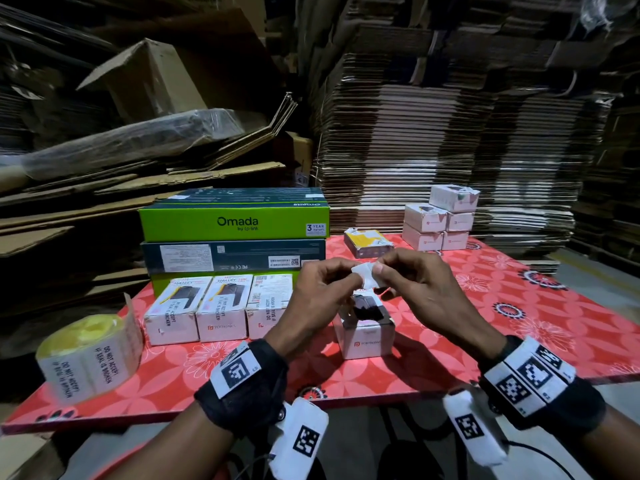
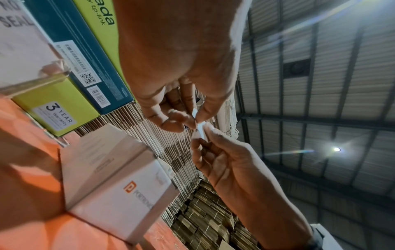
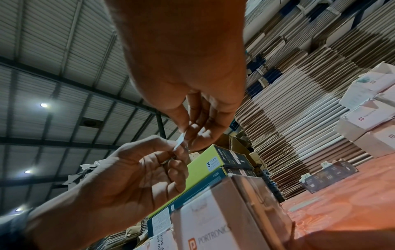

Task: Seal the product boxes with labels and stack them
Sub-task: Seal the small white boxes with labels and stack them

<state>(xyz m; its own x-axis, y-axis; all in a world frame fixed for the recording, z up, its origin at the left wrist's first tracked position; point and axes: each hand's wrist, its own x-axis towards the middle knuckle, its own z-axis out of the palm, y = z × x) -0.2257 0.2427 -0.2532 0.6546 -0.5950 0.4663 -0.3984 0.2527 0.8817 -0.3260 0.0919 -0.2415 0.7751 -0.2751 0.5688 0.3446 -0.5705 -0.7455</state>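
We pinch a small white label (image 1: 363, 276) between the fingertips of our left hand (image 1: 320, 289) and right hand (image 1: 412, 285), held in the air just above a white product box (image 1: 367, 336) on the red table (image 1: 519, 306). Three labelled boxes (image 1: 221, 310) stand left.

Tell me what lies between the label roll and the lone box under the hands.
Head view: between the label roll and the lone box stands a row of three white boxes with seal labels on them, side by side on the red tablecloth.
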